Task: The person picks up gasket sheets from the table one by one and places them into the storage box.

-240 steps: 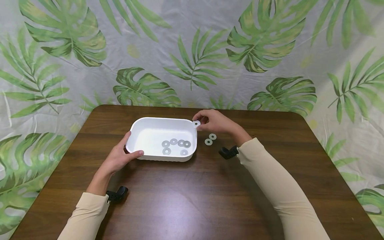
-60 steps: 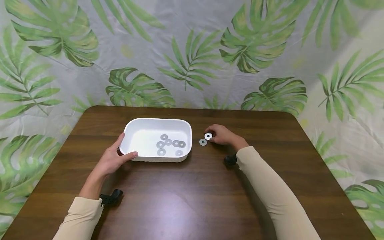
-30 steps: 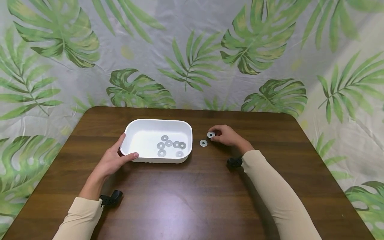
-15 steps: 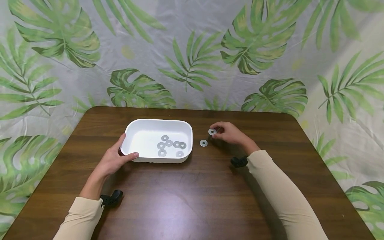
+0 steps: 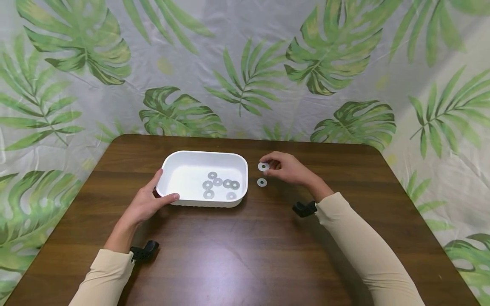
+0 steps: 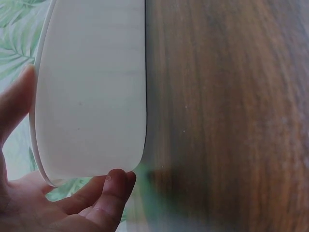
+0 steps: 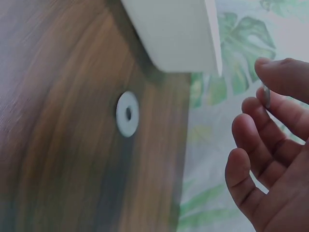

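Note:
My left hand [image 5: 145, 205] holds the white plastic tub [image 5: 183, 178] at its left end, thumb over the front rim and fingers along the outer wall. Several flat grey washers [image 5: 205, 195] lie on the tub's floor towards its right side, two of them overlapping. To the right of the tub, my right hand [image 5: 289, 169] pinches one washer [image 5: 260, 167] between thumb and forefinger, raised above the table. In the right wrist view that washer [image 7: 267, 98] shows edge-on at the fingertips. A single loose washer [image 7: 128, 129] lies flat on the wood below.
The dark brown wooden table [image 5: 222, 246] carries everything, its back edge just behind the tub. A leaf-printed cloth [image 5: 264, 63] hangs behind and beside the table. Black wrist cameras [image 5: 305, 209] sit on both wrists.
One washer entered the tub after the oldest frame. My right hand has since picked up another from the table, lifted it and moved slightly left towards the tub. My left hand stays put.

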A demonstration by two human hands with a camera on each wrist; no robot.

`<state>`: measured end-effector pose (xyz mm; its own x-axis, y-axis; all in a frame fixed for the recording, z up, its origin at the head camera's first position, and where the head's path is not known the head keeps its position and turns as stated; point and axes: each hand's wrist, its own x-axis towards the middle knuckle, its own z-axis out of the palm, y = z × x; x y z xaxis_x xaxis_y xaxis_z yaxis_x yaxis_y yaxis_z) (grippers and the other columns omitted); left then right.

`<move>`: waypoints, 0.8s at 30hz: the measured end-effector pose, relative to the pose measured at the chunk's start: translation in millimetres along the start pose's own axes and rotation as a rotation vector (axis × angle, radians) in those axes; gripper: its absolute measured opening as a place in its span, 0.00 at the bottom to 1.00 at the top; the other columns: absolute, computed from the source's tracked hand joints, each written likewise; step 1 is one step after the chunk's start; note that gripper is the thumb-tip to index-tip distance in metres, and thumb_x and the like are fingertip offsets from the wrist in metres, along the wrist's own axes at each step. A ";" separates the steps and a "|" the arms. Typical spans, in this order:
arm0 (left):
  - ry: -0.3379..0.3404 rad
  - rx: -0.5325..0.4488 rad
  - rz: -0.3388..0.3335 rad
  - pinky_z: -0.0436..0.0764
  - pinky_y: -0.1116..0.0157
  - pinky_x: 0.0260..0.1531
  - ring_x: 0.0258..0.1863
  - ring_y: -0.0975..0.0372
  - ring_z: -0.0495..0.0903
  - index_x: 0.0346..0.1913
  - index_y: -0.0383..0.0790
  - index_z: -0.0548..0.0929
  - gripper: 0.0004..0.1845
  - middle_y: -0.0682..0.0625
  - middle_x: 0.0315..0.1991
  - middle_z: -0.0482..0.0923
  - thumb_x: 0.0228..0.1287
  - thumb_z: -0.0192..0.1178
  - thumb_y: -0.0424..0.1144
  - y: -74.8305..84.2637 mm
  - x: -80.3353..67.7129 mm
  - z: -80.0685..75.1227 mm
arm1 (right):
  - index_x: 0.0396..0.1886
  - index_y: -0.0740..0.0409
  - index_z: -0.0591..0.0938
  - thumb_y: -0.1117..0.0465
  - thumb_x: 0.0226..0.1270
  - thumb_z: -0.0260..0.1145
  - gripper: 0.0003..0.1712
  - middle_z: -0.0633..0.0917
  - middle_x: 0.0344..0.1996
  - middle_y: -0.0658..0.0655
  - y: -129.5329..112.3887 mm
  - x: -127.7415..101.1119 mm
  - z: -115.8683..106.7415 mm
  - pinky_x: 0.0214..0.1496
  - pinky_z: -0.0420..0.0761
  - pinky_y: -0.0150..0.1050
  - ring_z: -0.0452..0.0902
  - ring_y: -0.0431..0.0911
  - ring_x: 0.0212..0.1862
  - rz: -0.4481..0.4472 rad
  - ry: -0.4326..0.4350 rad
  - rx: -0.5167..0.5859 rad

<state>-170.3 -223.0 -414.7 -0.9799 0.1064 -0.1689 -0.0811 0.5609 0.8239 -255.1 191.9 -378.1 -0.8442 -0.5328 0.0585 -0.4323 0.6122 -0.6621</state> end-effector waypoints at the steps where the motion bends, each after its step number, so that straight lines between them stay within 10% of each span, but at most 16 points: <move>1: -0.001 0.001 0.001 0.55 0.42 0.72 0.78 0.40 0.48 0.80 0.46 0.37 0.59 0.31 0.79 0.43 0.60 0.69 0.52 0.2 -0.1 0.2 | 0.58 0.59 0.81 0.63 0.66 0.69 0.21 0.83 0.51 0.61 -2.5 1.2 0.1 0.51 0.80 0.47 0.80 0.51 0.47 -0.005 -0.001 0.001; 24: -0.002 -0.008 -0.006 0.54 0.41 0.73 0.78 0.39 0.47 0.80 0.45 0.38 0.59 0.32 0.79 0.42 0.60 0.69 0.52 -2.1 2.2 0.4 | 0.60 0.56 0.80 0.58 0.69 0.66 0.21 0.82 0.56 0.57 -29.3 61.3 16.9 0.54 0.79 0.46 0.79 0.51 0.53 0.046 -0.031 0.045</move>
<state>-172.2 -223.7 -417.1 -0.9791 0.1044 -0.1746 -0.0884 0.5549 0.8272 -288.8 131.5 -367.7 -0.8523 -0.5230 0.0047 -0.3783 0.6101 -0.6962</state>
